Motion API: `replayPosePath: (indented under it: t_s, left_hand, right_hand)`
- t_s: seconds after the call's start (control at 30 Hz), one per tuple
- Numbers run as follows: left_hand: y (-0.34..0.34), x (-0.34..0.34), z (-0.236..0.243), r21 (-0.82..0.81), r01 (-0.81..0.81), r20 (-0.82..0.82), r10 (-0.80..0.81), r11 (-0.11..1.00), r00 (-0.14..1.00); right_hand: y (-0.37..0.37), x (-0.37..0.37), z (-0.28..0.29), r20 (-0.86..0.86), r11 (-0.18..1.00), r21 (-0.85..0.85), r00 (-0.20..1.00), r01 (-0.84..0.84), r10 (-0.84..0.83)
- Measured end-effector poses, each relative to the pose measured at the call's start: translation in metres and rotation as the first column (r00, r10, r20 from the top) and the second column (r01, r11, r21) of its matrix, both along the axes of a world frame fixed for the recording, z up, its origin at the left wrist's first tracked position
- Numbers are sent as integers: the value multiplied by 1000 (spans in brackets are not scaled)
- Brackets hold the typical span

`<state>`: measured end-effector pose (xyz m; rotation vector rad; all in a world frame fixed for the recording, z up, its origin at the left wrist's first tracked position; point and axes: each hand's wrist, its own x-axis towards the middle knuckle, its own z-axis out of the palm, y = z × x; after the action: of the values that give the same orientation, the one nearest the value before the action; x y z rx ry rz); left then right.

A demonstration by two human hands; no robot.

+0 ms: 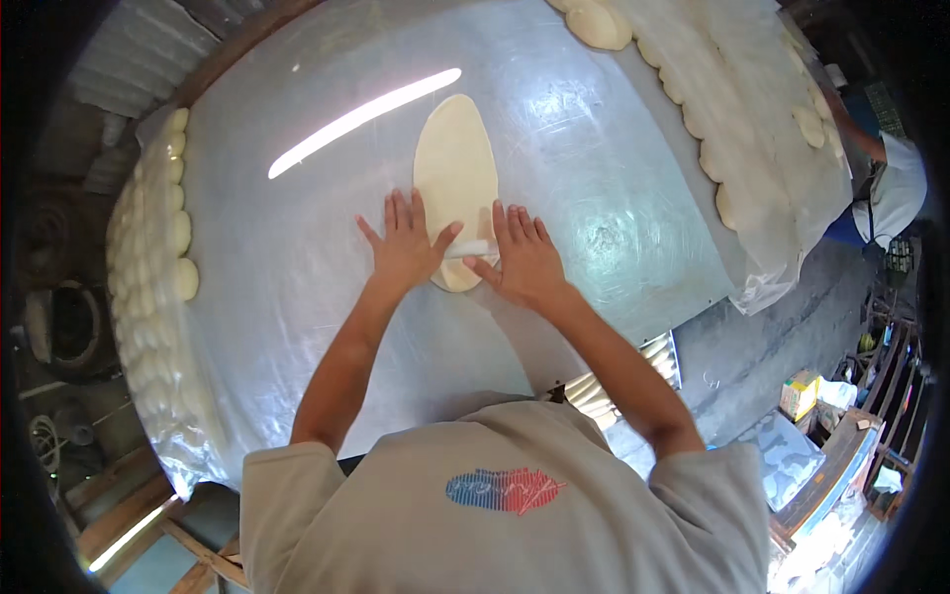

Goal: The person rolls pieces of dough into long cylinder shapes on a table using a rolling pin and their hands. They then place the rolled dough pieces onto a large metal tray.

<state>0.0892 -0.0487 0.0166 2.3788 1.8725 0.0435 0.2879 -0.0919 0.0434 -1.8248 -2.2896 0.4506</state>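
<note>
An elongated oval of flat pale dough point(453, 139) lies on the grey metal worktop point(317, 228). A short white cylinder point(467, 247) lies crosswise over its lower part, between my hands. My left hand point(404, 243) is at the dough's left edge, fingers spread, thumb near the cylinder's left end. My right hand point(520, 257) is at the right edge, fingers spread flat, thumb reaching onto the dough just below the cylinder. Whether either palm presses on the cylinder is hard to tell.
Plastic-covered rows of dough rounds point(148, 257) line the worktop's left, with more rounds point(727, 168) along the right. Another person point(891, 198) stands beyond the right end. Boxes and bundles point(800, 396) sit on wooden furniture at lower right. Corrugated sheeting point(148, 59) is at upper left.
</note>
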Motion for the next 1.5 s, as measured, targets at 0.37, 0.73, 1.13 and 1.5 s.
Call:
replayPosePath:
  t_s: [0.37,0.73,1.13,1.5]
  left_hand:
    - [-47,1,0,107,-65,-13,67,992,998]
    - [-209,-31,-1,101,-59,80,51,993,996]
    - [-277,-65,-2,87,21,8,-22,996,1000]
    - [-200,-52,-3,-40,-380,403,363,924,840]
  right_hand:
    - [-21,-24,-32,-7,954,300,1000,12,-10]
    - [-158,-10,-31,-20,946,295,989,-137,150]
    - [-200,0,-23,-166,871,293,876,-395,453]
    - [-106,73,-23,-254,932,341,966,125,-36]
